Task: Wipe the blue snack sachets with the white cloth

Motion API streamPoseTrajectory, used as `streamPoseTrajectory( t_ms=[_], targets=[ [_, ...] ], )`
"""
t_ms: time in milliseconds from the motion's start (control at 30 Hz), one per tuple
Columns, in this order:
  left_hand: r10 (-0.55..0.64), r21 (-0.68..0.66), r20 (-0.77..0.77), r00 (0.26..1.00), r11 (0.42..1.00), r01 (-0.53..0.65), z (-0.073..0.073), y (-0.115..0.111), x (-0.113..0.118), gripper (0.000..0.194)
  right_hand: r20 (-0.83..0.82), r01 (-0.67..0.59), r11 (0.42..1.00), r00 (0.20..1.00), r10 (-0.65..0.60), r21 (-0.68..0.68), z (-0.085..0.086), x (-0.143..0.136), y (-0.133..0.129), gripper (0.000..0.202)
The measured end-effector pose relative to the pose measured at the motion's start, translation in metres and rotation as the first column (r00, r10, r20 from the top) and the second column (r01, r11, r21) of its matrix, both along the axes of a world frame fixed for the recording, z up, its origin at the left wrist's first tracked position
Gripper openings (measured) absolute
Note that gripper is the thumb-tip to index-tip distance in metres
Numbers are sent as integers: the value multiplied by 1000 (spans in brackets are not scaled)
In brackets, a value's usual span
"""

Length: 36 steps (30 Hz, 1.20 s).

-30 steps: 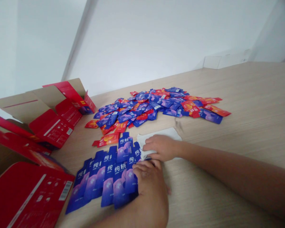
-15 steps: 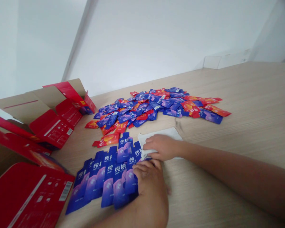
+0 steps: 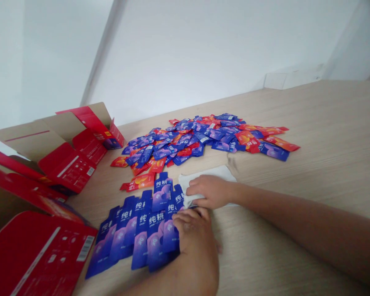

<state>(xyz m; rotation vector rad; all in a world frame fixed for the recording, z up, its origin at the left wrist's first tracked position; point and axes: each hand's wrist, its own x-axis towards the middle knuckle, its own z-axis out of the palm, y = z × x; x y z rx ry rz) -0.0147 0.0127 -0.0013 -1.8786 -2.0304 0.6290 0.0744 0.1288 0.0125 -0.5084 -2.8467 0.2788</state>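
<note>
Two bare hands meet close together over the table [image 3: 280, 213]. The fingers of the right hand [image 3: 208, 191] are bent and held close together on one white cloth [image 3: 217, 173], which bunches at their tips and lies flatter beyond them; whether they pinch it or only press on it, I cannot tell. Just on the near side of those fingers, the left hand [image 3: 194, 232] is curled with its knuckles up, its fingertips at the right-hand edge of the laid-out blue packets [image 3: 156, 230]; its thumb is mostly hidden, so I cannot tell whether it grips anything. Those packets, at least eight, overlap to the left of the left fingers, printed faces up, one of them reaching farther out than its neighbours. Past that one, beyond and left of both sets of fingers, lies one red-orange packet [image 3: 140, 181]. Farther beyond the fingers spreads one broad heap of blue and red-orange packets [image 3: 185, 139], several dozen by the look of it, too overlapped to count exactly. Well to the left of the fingers stand open red cartons [image 3: 43, 255], at least two, their flaps overlapping so that the full number is unclear. Farthest off, beyond and right of the fingers, one pale, see-through item [image 3: 275, 81] sits by the white wall [image 3: 203, 53].
</note>
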Motion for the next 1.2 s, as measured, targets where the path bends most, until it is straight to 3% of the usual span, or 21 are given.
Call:
streamPoseTrajectory(
  t_ms=[100,267,333,467,533,767,1033,1200],
  targets=[
    [-5,-1,-10,1000,1000,5,-1,0,0,102,3,37,999,999,-36,-5,0,-2,1,19],
    [-13,15,-7,1000,1000,13,-1,0,-2,97,27,230,973,973,-230,16,2,-2,3,25],
    [-15,7,12,1000,1000,15,-2,0,-2,98,45,221,975,974,-222,23,3,-1,2,25],
    [-9,12,-10,1000,1000,9,-2,0,-1,95,37,45,999,998,-46,18,3,0,-1,20],
    [-8,13,-20,1000,1000,9,-2,1,-1,95,28,16,1000,999,-16,3,3,-1,-1,20],
    [-8,-12,5,1000,1000,8,-1,0,-2,95,28,201,979,979,-202,21,2,-3,2,25],
    [-11,28,-22,1000,1000,11,-3,0,0,96,23,36,999,999,-36,20,2,-1,-1,20],
    [-22,29,-4,1000,999,22,-4,0,-3,99,48,236,971,970,-238,40,2,-3,3,24]
  ],
)
